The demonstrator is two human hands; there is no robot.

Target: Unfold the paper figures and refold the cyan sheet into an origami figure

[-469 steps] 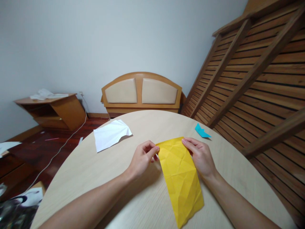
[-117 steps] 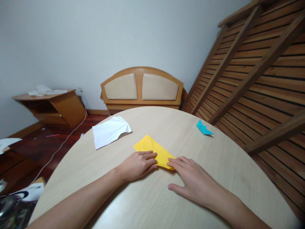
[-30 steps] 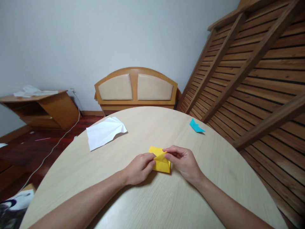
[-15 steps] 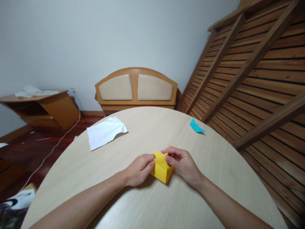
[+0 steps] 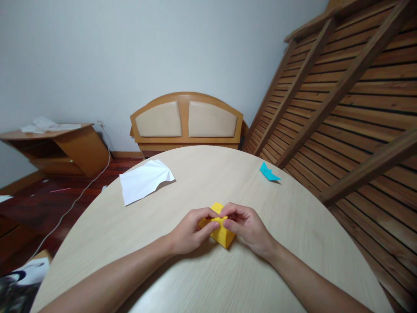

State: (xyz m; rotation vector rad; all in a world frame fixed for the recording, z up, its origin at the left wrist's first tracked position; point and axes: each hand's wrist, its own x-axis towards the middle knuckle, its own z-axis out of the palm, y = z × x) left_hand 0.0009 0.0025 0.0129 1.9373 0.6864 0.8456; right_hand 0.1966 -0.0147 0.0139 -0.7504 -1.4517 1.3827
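Observation:
Between my hands, close above the round table, is a folded yellow paper (image 5: 223, 237) with raised sides, like a small box. My left hand (image 5: 189, 230) pinches its upper edge from the left, thumb in front and fingers behind. From the right, my right hand (image 5: 250, 226) pinches the same edge, thumb and fingertips closed on it. The fingertips of both hands nearly meet there. Part of the paper is hidden behind my fingers. Farther back on the right lies a small folded blue paper boat (image 5: 269, 173), apart from my hands.
A creased white sheet of paper (image 5: 143, 182) lies at the back left of the pale round table (image 5: 208, 174). Beyond stand a padded headboard (image 5: 185, 117) and, at left, a low wooden cabinet (image 5: 74, 150). Wooden slats (image 5: 325, 121) lean at the right.
My left hand's fingers have moved up and right to the paper's top edge, close to my right fingertips. The yellow paper's upper edge is now drawn together between both hands.

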